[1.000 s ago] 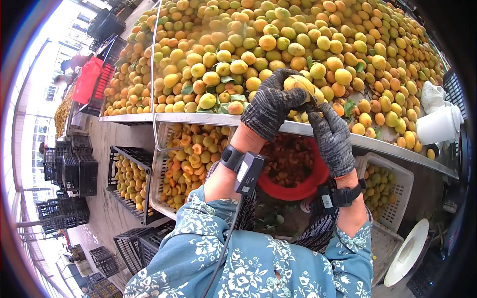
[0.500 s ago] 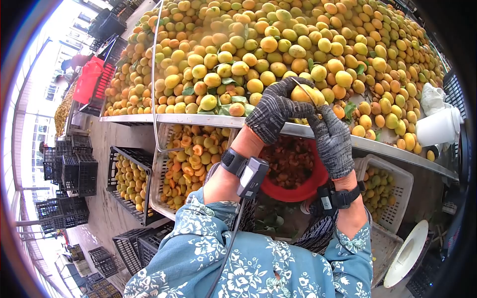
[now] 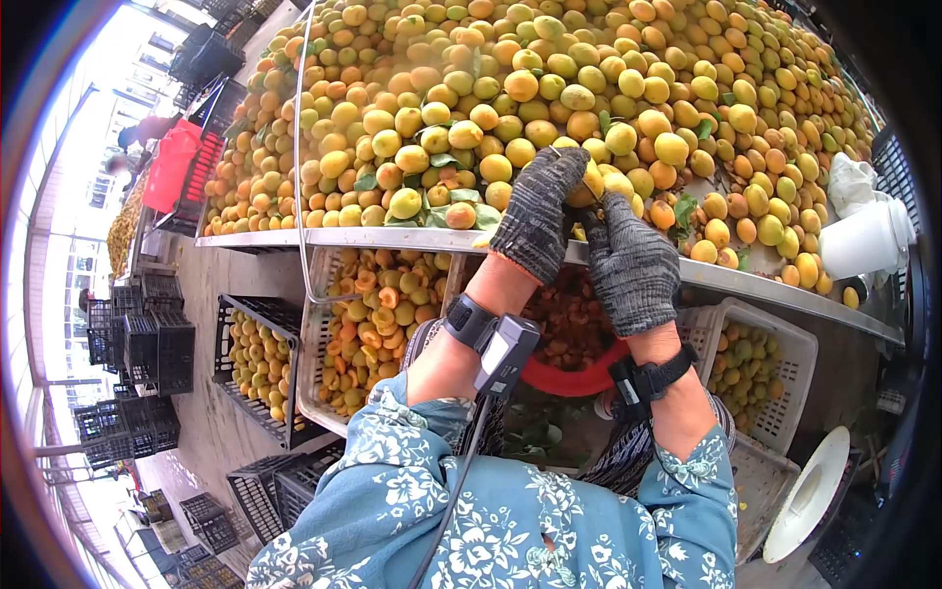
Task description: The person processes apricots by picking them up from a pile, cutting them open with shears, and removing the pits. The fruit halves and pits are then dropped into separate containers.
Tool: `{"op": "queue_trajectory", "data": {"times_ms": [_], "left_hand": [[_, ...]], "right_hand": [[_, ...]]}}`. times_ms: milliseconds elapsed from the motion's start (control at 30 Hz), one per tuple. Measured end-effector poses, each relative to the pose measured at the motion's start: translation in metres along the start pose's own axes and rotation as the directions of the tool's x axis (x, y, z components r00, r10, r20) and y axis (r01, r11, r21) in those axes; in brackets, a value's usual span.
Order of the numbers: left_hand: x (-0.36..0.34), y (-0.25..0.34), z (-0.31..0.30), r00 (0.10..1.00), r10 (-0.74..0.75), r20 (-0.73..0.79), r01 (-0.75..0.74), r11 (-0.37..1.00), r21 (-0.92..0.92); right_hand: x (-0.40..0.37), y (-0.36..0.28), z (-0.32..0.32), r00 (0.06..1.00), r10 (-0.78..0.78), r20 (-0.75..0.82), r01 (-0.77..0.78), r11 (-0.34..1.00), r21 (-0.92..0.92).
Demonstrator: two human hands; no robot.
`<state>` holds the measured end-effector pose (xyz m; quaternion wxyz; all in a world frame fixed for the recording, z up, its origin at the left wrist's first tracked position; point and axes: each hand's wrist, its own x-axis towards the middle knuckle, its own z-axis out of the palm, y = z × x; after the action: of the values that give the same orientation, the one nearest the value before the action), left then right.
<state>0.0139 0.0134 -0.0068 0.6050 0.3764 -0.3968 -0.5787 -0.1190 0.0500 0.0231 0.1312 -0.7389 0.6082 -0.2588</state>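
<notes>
Above the table's metal edge, my two hands meet in dark grey knit gloves. My left hand (image 3: 538,214) is closed, its fingers curled round a yellow apricot (image 3: 592,183). Against the other side of the fruit, my right hand (image 3: 633,263) is closed on a thin knife (image 3: 555,150). Only a sliver of the blade shows, by the left fingertips; its handle is hidden in the glove. Just beyond my fingers lies a big heap of apricots (image 3: 530,86). Under my hands stands a red tub (image 3: 579,373) with dark reddish-brown pieces in it.
A pale crate (image 3: 312,378) of halved apricots stands left of the tub, with a black crate (image 3: 218,365) beyond it. Another pale crate (image 3: 803,378) is at right. A white bucket (image 3: 865,240) sits on the table. A thin metal rod (image 3: 299,147) rises at left.
Both hands have shifted slightly left and down with the apricot. The blade, plainly across the fruit before, is now mostly covered by the left fingers. The right hand has closed in nearer the left.
</notes>
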Motion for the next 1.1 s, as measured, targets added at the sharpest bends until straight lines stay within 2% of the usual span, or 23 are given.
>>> {"op": "queue_trajectory", "data": {"times_ms": [33, 100, 167, 200, 233, 300, 367, 433, 467, 500, 533, 633, 667, 700, 833, 867, 900, 933, 967, 1000, 1033, 1067, 1100], "left_hand": [[0.0, -0.005, -0.003, 1.0, 0.0, 0.0, 0.0, 1.0, 0.0], [0.002, -0.017, -0.011, 0.942, 0.322, 0.098, -0.332, 0.835, 0.438], [-0.003, -0.009, -0.01, 0.949, 0.291, 0.118, -0.311, 0.824, 0.473], [-0.004, -0.005, -0.009, 0.956, 0.258, 0.136, -0.291, 0.811, 0.508], [-0.005, -0.004, -0.005, 0.957, 0.257, 0.137, -0.29, 0.811, 0.508], [-0.004, -0.005, 0.002, 0.988, 0.144, -0.047, -0.132, 0.972, 0.196], [-0.002, -0.008, 0.0, 0.987, 0.156, -0.042, -0.145, 0.972, 0.186], [-0.003, -0.004, 0.001, 0.986, 0.165, -0.039, -0.156, 0.972, 0.177], [-0.005, 0.002, 0.003, 0.998, 0.048, -0.045, -0.048, 0.999, 0.007], [-0.007, 0.006, 0.006, 0.997, -0.071, -0.03, 0.065, 0.984, -0.164], [-0.007, 0.005, 0.006, 0.997, -0.073, -0.028, 0.067, 0.984, -0.164], [-0.008, -0.002, 0.002, 0.989, -0.149, -0.018, 0.145, 0.981, -0.13], [-0.009, -0.006, -0.003, 0.96, 0.272, 0.073, -0.276, 0.86, 0.428], [-0.009, -0.011, -0.007, 0.768, 0.526, 0.367, -0.574, 0.309, 0.759], [-0.001, -0.006, 0.0, 0.767, 0.501, 0.4, -0.591, 0.309, 0.745], [0.002, -0.004, 0.006, 0.974, 0.207, 0.092, -0.222, 0.951, 0.217], [0.003, -0.001, 0.01, 0.958, -0.267, 0.105, 0.281, 0.803, -0.526], [0.003, 0.0, 0.011, 0.958, -0.266, 0.102, 0.279, 0.803, -0.526], [0.002, 0.002, 0.011, 0.994, -0.052, 0.093, 0.068, 0.982, -0.175], [0.002, 0.004, 0.01, 0.974, 0.152, 0.166, -0.184, 0.963, 0.196], [0.003, 0.008, 0.007, 0.974, 0.153, 0.165, -0.185, 0.962, 0.199], [0.004, 0.014, 0.003, 0.882, 0.347, 0.318, -0.471, 0.637, 0.61], [0.004, 0.017, 0.0, 0.743, 0.405, 0.533, -0.611, 0.086, 0.787]], "right_hand": [[0.001, -0.001, 0.001, 1.0, 0.023, 0.02, -0.023, 1.0, -0.015], [0.0, -0.003, 0.004, 0.998, 0.055, -0.005, -0.055, 0.997, 0.061], [-0.002, -0.003, 0.009, 0.996, 0.091, -0.026, -0.086, 0.987, 0.138], [-0.002, -0.002, 0.011, 0.993, 0.118, -0.021, -0.106, 0.947, 0.302], [-0.003, -0.002, 0.013, 0.989, 0.144, -0.012, -0.123, 0.881, 0.457], [-0.004, -0.001, 0.02, 0.984, 0.178, 0.011, -0.149, 0.79, 0.594], [-0.003, -0.003, 0.019, 0.978, 0.205, 0.035, -0.168, 0.677, 0.716], [-0.003, -0.006, 0.013, 0.951, 0.226, 0.213, -0.296, 0.455, 0.84], [-0.004, -0.001, 0.016, 0.95, 0.227, 0.213, -0.296, 0.454, 0.84], [-0.006, 0.007, 0.021, 0.999, 0.037, 0.007, -0.03, 0.681, 0.732], [-0.008, 0.012, 0.021, 0.969, -0.198, -0.149, 0.247, 0.811, 0.531], [-0.011, 0.016, 0.016, 0.952, -0.276, -0.133, 0.304, 0.91, 0.283], [-0.011, 0.016, 0.017, 0.952, -0.273, -0.135, 0.301, 0.91, 0.284], [-0.012, 0.018, 0.018, 0.953, -0.279, -0.12, 0.301, 0.92, 0.253], [-0.008, 0.023, 0.024, 0.929, -0.288, -0.233, 0.32, 0.941, 0.109], [-0.007, 0.019, 0.021, 0.929, -0.289, -0.233, 0.32, 0.941, 0.108], [-0.007, 0.012, 0.018, 0.984, -0.035, -0.175, 0.084, 0.955, 0.284], [-0.006, 0.005, 0.011, 0.975, 0.211, -0.072, -0.16, 0.886, 0.434], [-0.005, 0.002, 0.002, 0.975, 0.209, -0.07, -0.159, 0.886, 0.436], [-0.003, 0.001, -0.007, 0.978, 0.203, -0.04, -0.173, 0.907, 0.383], [-0.003, 0.002, -0.011, 0.98, 0.2, -0.01, -0.186, 0.926, 0.327], [-0.002, 0.01, -0.006, 0.988, 0.146, -0.057, -0.108, 0.897, 0.429], [0.0, 0.013, -0.002, 0.988, 0.145, -0.055, -0.108, 0.897, 0.429]]}}
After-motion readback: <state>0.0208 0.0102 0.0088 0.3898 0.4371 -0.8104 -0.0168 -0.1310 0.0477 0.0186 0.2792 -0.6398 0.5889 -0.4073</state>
